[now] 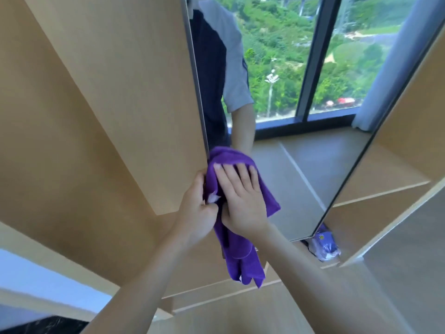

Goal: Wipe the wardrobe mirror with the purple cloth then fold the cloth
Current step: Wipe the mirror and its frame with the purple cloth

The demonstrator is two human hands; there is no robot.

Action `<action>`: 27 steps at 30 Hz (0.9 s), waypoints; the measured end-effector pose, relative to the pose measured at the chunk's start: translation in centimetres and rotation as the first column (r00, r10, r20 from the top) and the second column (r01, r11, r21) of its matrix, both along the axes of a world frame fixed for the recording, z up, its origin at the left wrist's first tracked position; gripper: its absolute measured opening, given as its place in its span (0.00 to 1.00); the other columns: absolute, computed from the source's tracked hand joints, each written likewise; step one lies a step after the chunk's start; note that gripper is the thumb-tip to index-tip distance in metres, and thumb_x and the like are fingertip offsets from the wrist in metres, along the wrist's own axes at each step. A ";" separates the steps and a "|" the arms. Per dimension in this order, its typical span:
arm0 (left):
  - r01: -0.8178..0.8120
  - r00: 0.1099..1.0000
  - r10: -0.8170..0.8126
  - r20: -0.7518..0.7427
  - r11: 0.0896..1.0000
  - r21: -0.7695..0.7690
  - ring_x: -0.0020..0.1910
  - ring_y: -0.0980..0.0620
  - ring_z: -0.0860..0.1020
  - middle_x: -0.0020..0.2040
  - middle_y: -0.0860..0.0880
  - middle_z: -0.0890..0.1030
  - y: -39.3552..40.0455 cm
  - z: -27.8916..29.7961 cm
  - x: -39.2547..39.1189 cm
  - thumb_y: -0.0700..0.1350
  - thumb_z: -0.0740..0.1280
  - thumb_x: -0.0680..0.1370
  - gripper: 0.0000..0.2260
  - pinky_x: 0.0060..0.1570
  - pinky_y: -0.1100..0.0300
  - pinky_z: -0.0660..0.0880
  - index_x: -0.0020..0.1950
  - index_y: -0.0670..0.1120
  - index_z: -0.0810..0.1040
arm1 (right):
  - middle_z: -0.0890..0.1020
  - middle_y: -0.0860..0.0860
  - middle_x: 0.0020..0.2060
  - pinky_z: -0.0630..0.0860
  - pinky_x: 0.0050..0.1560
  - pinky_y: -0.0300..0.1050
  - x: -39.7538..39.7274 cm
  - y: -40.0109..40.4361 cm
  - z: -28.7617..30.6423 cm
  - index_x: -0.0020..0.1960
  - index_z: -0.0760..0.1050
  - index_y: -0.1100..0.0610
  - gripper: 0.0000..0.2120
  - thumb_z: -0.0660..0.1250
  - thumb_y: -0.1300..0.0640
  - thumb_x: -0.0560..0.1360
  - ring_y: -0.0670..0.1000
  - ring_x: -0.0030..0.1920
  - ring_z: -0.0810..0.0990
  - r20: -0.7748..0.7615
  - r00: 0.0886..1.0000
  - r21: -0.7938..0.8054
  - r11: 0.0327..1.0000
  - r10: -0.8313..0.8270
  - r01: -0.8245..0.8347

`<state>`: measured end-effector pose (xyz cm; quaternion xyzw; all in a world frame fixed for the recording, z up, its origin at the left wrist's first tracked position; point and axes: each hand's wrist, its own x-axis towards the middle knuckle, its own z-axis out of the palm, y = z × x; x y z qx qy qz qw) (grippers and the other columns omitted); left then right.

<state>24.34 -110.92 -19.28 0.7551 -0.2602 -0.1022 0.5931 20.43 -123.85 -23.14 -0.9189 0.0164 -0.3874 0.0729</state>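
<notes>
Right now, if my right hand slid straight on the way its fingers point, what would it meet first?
More purple cloth just past the right hand fingertips, then the mirror; depth is unclear.

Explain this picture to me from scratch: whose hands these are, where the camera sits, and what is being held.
There is no machine here. A person wears a wide-angle camera on the head, so you look down along their own bare arms. The right hand lies flat on a purple cloth, pressing it against the wardrobe mirror near its left edge. The left hand grips the cloth beside it, and the rest of the cloth hangs down. The mirror reflects the person's arm and a window with greenery. Light wooden wardrobe panels surround the mirror. A small plastic packet lies below its bottom corner.
</notes>
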 end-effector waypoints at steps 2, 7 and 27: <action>0.033 0.997 -0.034 -0.068 0.999 -0.016 0.58 0.51 0.81 0.57 0.52 0.83 -0.1 -0.2 0.4 0.30 0.57 0.68 0.28 0.52 0.54 0.81 0.63 0.52 0.75 | 0.66 0.47 0.72 0.44 0.79 0.48 -0.8 -1.1 -2.4 0.79 0.54 0.50 0.36 0.58 0.58 0.72 0.55 0.73 0.59 -0.090 0.995 -0.053 0.998 0.040 -0.045; -0.007 0.991 -0.001 -0.133 0.998 -0.062 0.59 0.60 0.79 0.62 0.50 0.80 -1.2 -0.3 0.5 0.29 0.60 0.72 0.26 0.46 0.73 0.77 0.65 0.50 0.74 | 0.65 0.45 0.72 0.48 0.78 0.48 -1.5 -5.3 -3.5 0.79 0.56 0.49 0.43 0.60 0.66 0.66 0.54 0.72 0.63 -0.215 0.974 -0.191 0.975 0.075 -0.117; 0.047 0.998 -0.053 0.035 0.990 0.136 0.69 0.41 0.74 0.62 0.54 0.74 -2.9 -1.9 4.8 0.24 0.64 0.73 0.33 0.70 0.44 0.71 0.76 0.42 0.65 | 0.63 0.46 0.75 0.44 0.78 0.47 0.5 -2.5 -10.2 0.81 0.51 0.51 0.38 0.61 0.58 0.74 0.51 0.76 0.59 -0.286 0.958 -0.163 0.986 -0.019 -0.029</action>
